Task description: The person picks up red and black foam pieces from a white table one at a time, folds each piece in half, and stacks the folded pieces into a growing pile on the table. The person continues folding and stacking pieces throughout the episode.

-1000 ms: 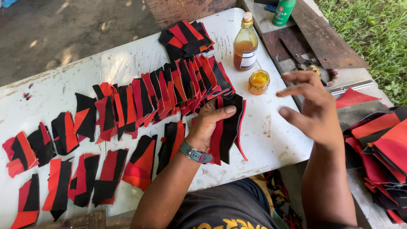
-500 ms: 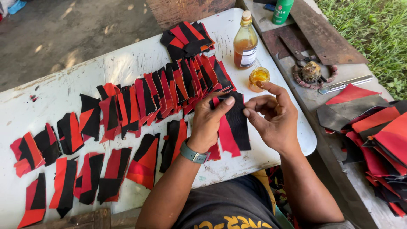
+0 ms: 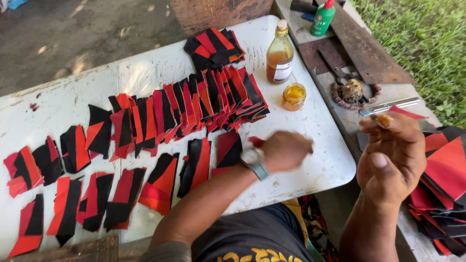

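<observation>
You see one amber bottle [image 3: 280, 54], one small open jar [image 3: 293, 96], one green bottle [image 3: 322, 18], two hands.

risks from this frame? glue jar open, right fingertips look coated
1. The small open jar of amber glue stands close to the moving left hand; a knock could spill it onto the red-and-black pieces.
2. The right hand, its fingertip amber-smeared, hovers over the stack at the right and could smear it.
</observation>
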Demonstrator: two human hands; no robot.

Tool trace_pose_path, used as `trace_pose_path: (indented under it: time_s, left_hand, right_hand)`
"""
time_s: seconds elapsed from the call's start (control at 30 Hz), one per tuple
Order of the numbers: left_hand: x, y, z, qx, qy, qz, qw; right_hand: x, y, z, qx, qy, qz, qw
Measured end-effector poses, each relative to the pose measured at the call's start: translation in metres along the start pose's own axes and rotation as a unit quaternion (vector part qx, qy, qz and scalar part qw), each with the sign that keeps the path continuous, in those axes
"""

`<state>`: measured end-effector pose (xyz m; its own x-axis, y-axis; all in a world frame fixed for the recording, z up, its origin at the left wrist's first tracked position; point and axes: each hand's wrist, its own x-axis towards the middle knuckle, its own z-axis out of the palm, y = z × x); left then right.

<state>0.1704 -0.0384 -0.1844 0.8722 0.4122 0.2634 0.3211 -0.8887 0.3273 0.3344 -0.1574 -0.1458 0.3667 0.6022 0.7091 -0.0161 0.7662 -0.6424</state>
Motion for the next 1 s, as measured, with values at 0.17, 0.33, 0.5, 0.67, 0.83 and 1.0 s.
trace_pose_path:
  time_s: [0.17, 0.33, 0.5, 0.67, 0.83, 1.0]
  left_hand:
    - [-0.041, -0.053, -0.036, -0.733, 0.180, -0.209, 0.621]
    - [-0.069, -0.053, -0.045, -0.806, 0.191, -0.190, 0.528]
    - [-0.076, -0.047, -0.045, -0.794, 0.202, -0.186, 0.542]
    - [-0.077, -0.044, -0.047, -0.789, 0.203, -0.188, 0.548]
    - [-0.076, -0.041, -0.048, -0.784, 0.220, -0.196, 0.546]
    - [-0.079, -0.038, -0.050, -0.790, 0.200, -0.195, 0.546]
  right_hand:
    - [-0.002, -0.010, 0.030, -0.047, -0.089, 0.048, 0.994]
    - [-0.003, -0.002, 0.060, -0.123, -0.188, 0.093, 0.970]
    - [0.001, 0.003, 0.075, -0.205, -0.228, 0.071, 0.949]
    - [0.005, 0.003, 0.081, -0.261, -0.215, 0.026, 0.941]
    - [0.002, -0.006, 0.082, -0.295, -0.210, 0.013, 0.932]
    - [0.005, -0.005, 0.087, -0.418, -0.214, -0.073, 0.880]
